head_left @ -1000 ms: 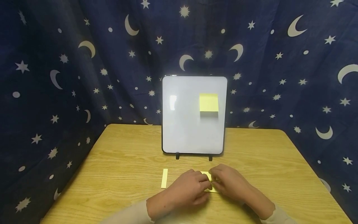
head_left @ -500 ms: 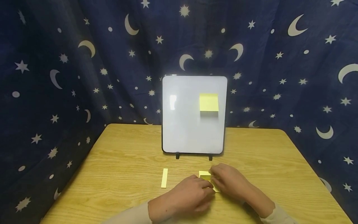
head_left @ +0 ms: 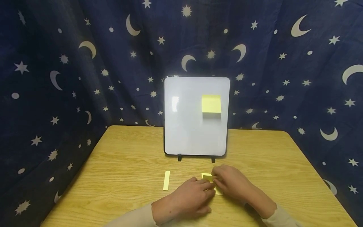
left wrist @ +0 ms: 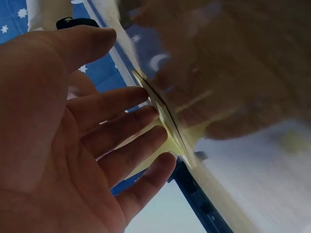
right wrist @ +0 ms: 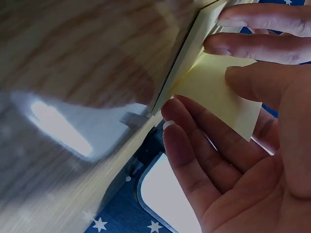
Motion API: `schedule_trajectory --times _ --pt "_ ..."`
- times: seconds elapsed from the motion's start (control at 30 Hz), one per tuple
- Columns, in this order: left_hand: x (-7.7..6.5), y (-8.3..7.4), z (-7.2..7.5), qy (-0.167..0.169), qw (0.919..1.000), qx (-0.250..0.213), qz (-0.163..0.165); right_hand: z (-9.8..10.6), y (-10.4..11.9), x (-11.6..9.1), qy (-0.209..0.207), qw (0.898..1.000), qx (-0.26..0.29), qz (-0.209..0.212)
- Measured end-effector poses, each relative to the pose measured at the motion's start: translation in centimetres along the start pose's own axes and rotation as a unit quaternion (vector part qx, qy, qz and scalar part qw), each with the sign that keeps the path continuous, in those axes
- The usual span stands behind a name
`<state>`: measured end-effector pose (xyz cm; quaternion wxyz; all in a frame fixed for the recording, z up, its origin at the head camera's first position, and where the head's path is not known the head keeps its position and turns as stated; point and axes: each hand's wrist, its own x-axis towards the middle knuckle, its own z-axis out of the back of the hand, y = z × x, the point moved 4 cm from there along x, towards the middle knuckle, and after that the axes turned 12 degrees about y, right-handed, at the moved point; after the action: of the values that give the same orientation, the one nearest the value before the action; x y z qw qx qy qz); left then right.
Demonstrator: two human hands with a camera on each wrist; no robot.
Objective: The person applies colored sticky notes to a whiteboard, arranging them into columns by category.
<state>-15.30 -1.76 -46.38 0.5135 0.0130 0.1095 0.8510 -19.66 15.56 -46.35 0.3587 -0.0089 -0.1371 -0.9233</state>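
A pad of yellow sticky notes (head_left: 203, 175) lies on the table, largely covered by both hands. Its top note (right wrist: 214, 87) is bent up from the pad. My right hand (head_left: 232, 183) pinches that note between thumb and fingers near its side, as the right wrist view shows. The fingertips of my left hand (head_left: 191, 195) rest on the pad, fingers nearly straight, the thumb held apart in the left wrist view. To the left lies a narrow yellow strip of sticky paper (head_left: 166, 180).
Behind the hands a whiteboard (head_left: 187, 132) stands upright on small black feet (head_left: 180, 158). A yellow sticky note (head_left: 211, 104) hangs on its upper right part. A dark blue curtain (head_left: 136, 63) with moons and stars surrounds the wooden table (head_left: 124, 157).
The note on the pad has come up between the hands, showing a darker face. My left fingers have spread from a tighter bend and drawn slightly off the right hand. The strip has not moved.
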Motion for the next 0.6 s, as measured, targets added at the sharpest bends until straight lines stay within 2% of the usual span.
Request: schedule_trajectory --times 0.27,0.6 --pt "-0.11 0.16 -0.44 0.015 0.9995 -0.029 0.006 0.11 0.27 0.47 0.008 1.0 -0.023 0.018" --pt "-0.04 0.31 -0.53 0.025 0.9979 -0.06 0.006 0.3 0.29 1.03 0.015 0.999 -0.041 0.015"
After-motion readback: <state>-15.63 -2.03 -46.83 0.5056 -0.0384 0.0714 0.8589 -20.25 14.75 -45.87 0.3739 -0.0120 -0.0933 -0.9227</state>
